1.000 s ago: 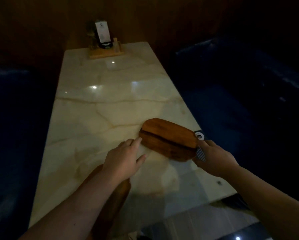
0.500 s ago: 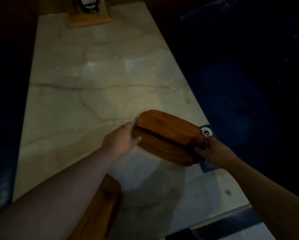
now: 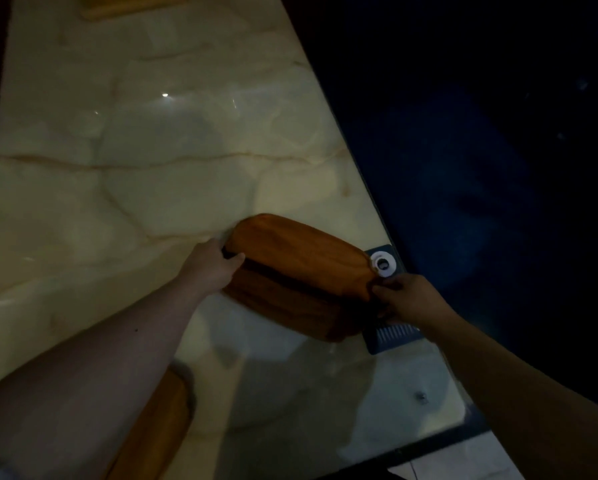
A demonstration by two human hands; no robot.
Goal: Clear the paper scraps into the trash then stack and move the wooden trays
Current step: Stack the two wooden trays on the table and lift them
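Fingers of your left hand (image 3: 210,263) curl over the left end of the stacked wooden trays (image 3: 299,275), thumb on the near side, gripping them. Your right hand (image 3: 403,299) pinches the opposite end, its fingertips pressed to the right rim. Between your hands the trays sit one upon the other, tilted, at the right side of the marble table (image 3: 134,188), near its edge. Just past your right hand a dark blue card (image 3: 392,336) with a white ring and white stripes lies on the table, partly under the trays. Beneath your left forearm another wooden tray (image 3: 159,420) lies at the near edge. At the far end, a pale wooden holder (image 3: 131,5) is cut off by the frame.
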